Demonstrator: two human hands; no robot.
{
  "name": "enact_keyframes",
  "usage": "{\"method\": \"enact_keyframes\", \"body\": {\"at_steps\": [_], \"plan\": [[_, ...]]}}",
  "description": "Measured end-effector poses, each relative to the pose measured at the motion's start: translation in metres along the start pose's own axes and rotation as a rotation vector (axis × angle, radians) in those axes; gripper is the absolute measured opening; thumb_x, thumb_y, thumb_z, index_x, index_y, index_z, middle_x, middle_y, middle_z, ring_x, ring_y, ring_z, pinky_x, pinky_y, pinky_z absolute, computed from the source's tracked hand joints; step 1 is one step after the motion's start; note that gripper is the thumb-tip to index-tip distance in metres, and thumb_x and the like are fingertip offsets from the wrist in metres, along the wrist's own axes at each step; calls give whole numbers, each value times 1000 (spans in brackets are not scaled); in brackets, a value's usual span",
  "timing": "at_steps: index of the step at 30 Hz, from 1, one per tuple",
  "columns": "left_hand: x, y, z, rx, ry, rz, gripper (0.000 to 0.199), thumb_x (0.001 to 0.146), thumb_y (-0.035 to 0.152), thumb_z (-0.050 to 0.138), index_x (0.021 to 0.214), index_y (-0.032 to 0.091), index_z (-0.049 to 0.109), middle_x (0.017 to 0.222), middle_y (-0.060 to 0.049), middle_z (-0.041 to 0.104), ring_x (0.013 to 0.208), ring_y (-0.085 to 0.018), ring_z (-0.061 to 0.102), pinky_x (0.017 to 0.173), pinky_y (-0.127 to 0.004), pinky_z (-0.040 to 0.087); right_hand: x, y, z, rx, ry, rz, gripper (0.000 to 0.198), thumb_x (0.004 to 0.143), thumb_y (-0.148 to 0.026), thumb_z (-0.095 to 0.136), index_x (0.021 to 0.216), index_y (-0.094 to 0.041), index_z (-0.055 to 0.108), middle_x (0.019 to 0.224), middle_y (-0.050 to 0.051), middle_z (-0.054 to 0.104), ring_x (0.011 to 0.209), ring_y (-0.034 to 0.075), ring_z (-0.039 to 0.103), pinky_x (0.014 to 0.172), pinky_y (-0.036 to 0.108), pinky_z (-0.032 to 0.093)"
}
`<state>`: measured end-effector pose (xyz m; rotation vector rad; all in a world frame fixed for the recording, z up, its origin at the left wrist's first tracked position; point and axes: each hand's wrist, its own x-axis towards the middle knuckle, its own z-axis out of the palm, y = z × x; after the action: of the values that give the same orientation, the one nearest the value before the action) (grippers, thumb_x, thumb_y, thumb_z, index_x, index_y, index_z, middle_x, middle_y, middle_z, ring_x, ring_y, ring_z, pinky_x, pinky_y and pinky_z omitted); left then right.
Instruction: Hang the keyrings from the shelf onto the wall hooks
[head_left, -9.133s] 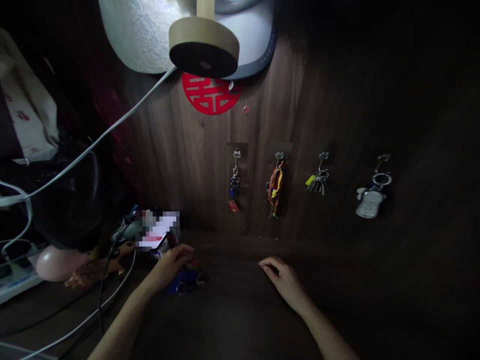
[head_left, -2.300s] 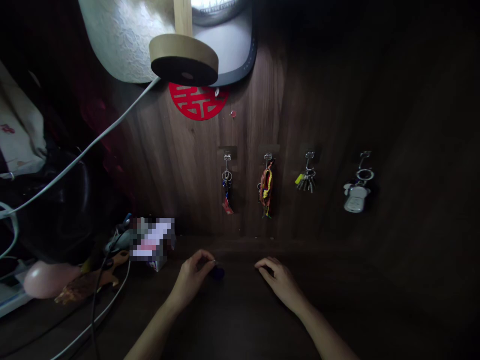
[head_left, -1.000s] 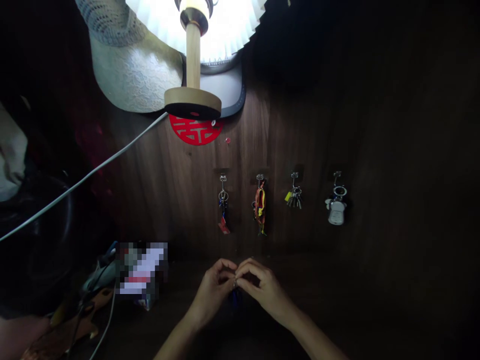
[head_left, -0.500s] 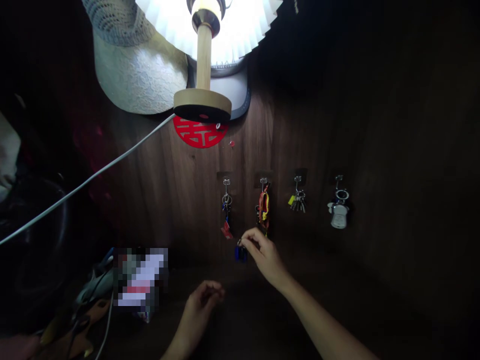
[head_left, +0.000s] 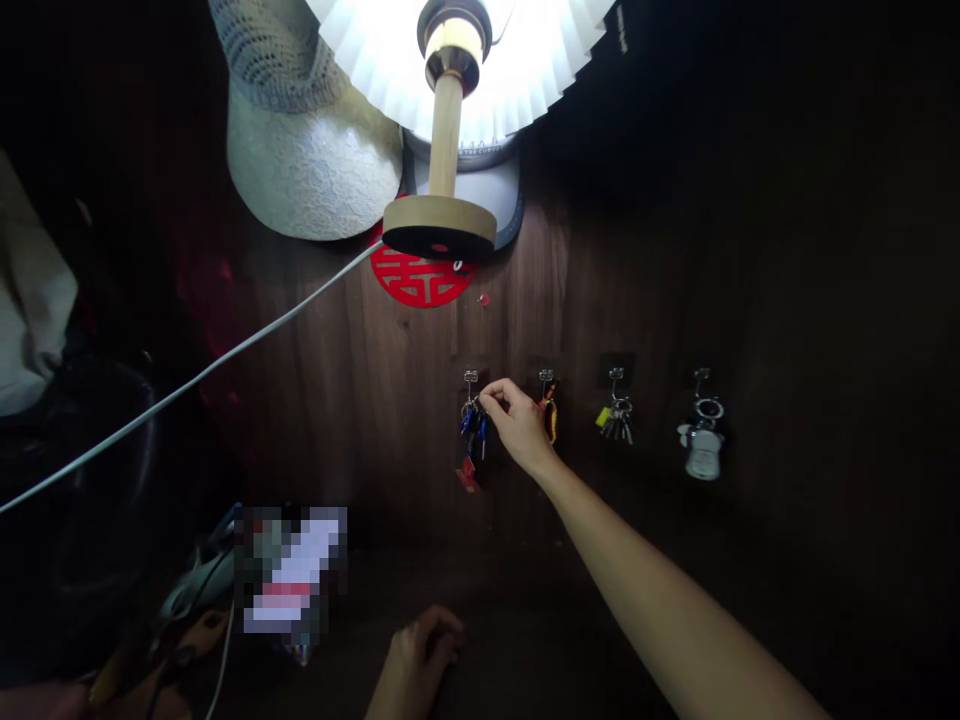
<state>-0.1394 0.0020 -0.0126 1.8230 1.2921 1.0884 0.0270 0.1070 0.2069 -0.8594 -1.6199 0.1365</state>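
My right hand point(head_left: 516, 425) pinches a ring of blue keys point(head_left: 482, 425) between thumb and fingertips. It holds them up against the leftmost wall hook point(head_left: 470, 377), where a bunch with a red tag point(head_left: 467, 474) hangs. The held keys overlap that bunch, so I cannot tell whether their ring is on the hook. Behind the hand, a red and yellow lanyard point(head_left: 551, 420) hangs from the second hook, partly hidden. My left hand point(head_left: 424, 650) is low in the dark, fingers curled in loosely, with nothing visible in them.
Further right hang a key bunch with a yellow tag point(head_left: 616, 420) and a white keychain point(head_left: 703, 450). Above are a lit lamp point(head_left: 446, 135), pale cap point(head_left: 315, 160) and red paper cutout point(head_left: 424, 282). A white cord point(head_left: 225, 355) crosses the left; a blurred-out box point(head_left: 296, 575) stands below it.
My right hand has risen with the blue keys, from below the hanging bunches to the leftmost hook. My left hand sits a little lower, its fingers more curled. The view has shifted slightly.
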Motion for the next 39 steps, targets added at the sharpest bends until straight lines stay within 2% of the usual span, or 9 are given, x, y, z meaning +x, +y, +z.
{"method": "enact_keyframes", "body": {"at_steps": [6,13,20,27,33,37,39], "plan": [[0,-2,0,6,-21,-3,17,80,21,45,80,21,62,75,0,69,66,-13,64,65,-18,46,5,-2,8,-48,-20,26,16,78,-31,49,72,-20,58,66,-1,61,65,15,56,62,24,40],[2,1,0,6,-24,-20,17,80,21,45,79,21,62,74,1,69,65,-13,64,65,-19,46,-4,5,10,-68,-23,22,16,79,-30,48,77,-20,60,71,0,63,67,15,58,65,25,42],[1,0,0,23,-18,-12,17,82,24,45,79,21,62,72,1,68,64,-14,63,65,-20,46,-27,23,11,19,-18,67,28,82,-29,46,106,-19,57,83,2,65,70,14,59,62,25,47],[1,-4,0,64,-30,-2,17,82,27,46,79,22,61,72,1,67,65,-15,63,65,-21,46,-76,41,4,146,-122,189,40,84,-29,45,124,-21,46,99,5,64,80,14,64,59,24,51],[1,-6,0,65,-44,-7,18,82,32,46,81,23,62,77,0,69,74,-17,65,68,-21,48,-135,55,-17,139,-275,334,31,86,-31,45,114,-21,53,91,3,64,70,13,65,57,23,49],[-1,2,-1,90,-40,-6,18,81,34,48,80,23,62,76,1,69,71,-16,65,69,-21,48,-181,69,-36,150,-370,424,30,85,-31,47,112,-20,55,89,2,63,65,11,62,57,23,46],[-2,5,-1,90,-37,-14,18,81,34,48,80,23,63,77,1,69,70,-16,65,69,-21,48,-201,74,-48,140,-433,476,27,85,-30,47,108,-20,58,80,-1,63,58,10,58,55,22,43]]}}
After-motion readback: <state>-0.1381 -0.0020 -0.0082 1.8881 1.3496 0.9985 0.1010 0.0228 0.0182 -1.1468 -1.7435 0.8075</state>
